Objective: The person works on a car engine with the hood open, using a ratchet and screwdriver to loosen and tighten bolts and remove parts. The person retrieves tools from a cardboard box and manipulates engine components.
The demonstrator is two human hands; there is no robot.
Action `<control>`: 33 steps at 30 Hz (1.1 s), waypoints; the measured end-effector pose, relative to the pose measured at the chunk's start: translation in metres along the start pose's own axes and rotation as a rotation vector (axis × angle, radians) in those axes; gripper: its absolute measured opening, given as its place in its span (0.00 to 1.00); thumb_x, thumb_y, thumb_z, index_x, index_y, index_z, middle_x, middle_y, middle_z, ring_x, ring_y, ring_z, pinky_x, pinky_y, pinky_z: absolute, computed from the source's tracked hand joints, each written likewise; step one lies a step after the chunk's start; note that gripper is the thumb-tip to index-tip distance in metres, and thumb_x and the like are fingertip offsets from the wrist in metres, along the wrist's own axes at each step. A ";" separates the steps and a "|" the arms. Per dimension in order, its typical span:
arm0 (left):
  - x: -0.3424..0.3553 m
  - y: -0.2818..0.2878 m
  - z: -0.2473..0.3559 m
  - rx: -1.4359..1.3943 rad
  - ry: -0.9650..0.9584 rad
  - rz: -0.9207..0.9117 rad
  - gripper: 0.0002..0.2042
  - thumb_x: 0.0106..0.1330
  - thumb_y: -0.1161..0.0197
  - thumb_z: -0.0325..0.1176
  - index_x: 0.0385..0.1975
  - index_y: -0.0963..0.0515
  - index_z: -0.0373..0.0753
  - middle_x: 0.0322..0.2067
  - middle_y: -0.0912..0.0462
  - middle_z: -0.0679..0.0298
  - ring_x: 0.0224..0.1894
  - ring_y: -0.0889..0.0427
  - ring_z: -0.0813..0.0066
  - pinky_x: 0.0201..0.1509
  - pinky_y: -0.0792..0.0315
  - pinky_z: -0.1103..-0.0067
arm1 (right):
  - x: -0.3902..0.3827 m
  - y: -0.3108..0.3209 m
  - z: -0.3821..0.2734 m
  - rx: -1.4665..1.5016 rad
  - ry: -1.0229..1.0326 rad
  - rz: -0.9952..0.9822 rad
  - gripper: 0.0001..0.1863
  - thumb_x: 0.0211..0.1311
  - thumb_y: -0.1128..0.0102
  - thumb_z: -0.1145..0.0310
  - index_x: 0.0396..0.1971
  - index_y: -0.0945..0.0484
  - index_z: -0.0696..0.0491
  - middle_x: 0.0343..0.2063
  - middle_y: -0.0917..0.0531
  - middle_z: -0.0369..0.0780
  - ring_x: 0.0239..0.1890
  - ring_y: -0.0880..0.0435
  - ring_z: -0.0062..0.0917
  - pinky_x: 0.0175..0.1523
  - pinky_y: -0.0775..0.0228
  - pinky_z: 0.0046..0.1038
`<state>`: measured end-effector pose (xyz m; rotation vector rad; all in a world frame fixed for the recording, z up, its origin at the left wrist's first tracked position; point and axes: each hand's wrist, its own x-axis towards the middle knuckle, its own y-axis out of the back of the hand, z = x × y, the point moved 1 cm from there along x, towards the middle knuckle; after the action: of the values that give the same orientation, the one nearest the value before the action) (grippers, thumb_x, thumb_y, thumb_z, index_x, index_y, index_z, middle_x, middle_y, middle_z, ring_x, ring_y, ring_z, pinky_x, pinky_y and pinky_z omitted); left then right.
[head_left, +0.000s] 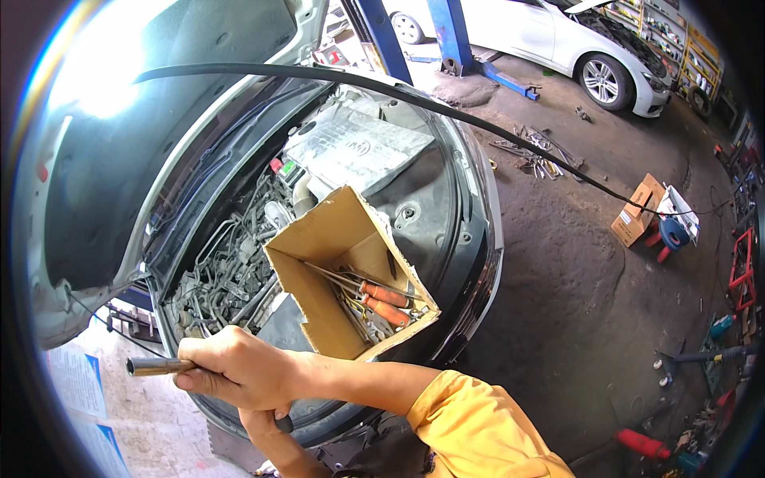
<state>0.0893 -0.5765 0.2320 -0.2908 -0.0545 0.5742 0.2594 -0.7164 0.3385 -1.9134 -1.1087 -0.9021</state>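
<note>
My right hand (239, 366) stretches across to the left, closed with its thumb and fingers round a shiny metal deep socket (159, 366), whose end sticks out to the left. Just below and behind it is my left hand (267, 421), closed and partly hidden by the right. A short dark end (284, 422) of something shows at its fingers; the rest is hidden. Beyond both hands, an open cardboard box (331, 239) rests on the car's engine bay. Inside lie screwdrivers with orange handles (386, 311) and several metal tools.
A raised hood (96, 199) stands on the left over the engine cover (351, 147). A black cable (382, 84) crosses the view. Loose tools (542, 155) and a small carton (637, 211) lie on the floor at right, with a white car (550, 40) beyond a blue lift post (450, 36).
</note>
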 end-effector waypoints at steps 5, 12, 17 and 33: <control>-0.003 -0.025 0.000 -0.049 -0.026 0.122 0.19 0.71 0.48 0.40 0.46 0.27 0.27 0.17 0.29 0.56 0.11 0.34 0.71 0.12 0.42 0.79 | -0.001 0.001 0.007 0.029 -0.024 -0.119 0.18 0.73 0.43 0.57 0.28 0.31 0.56 0.15 0.31 0.43 0.18 0.29 0.42 0.26 0.35 0.36; -0.005 -0.012 0.001 -0.019 -0.036 0.017 0.19 0.71 0.45 0.44 0.46 0.27 0.29 0.25 0.24 0.59 0.21 0.27 0.75 0.23 0.33 0.81 | -0.014 -0.020 0.034 -0.085 0.049 -0.046 0.17 0.69 0.39 0.60 0.27 0.31 0.55 0.16 0.30 0.43 0.21 0.25 0.43 0.26 0.35 0.36; 0.004 -0.008 0.002 -0.033 -0.089 0.060 0.21 0.70 0.43 0.47 0.46 0.27 0.30 0.29 0.24 0.60 0.27 0.25 0.76 0.30 0.32 0.81 | -0.028 -0.032 0.039 -0.138 0.108 0.017 0.15 0.61 0.33 0.61 0.29 0.28 0.55 0.20 0.27 0.43 0.22 0.24 0.42 0.26 0.34 0.36; -0.036 0.066 0.018 0.286 -0.410 0.448 0.19 0.69 0.32 0.44 0.42 0.28 0.35 0.37 0.22 0.65 0.31 0.25 0.85 0.35 0.31 0.86 | -0.082 -0.170 0.135 0.149 -0.016 0.434 0.09 0.72 0.45 0.68 0.35 0.27 0.59 0.26 0.21 0.40 0.25 0.22 0.22 0.30 0.29 0.25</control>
<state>0.0220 -0.5385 0.2315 0.1036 -0.3057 1.0696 0.1024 -0.5723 0.2456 -1.9328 -0.7031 -0.5481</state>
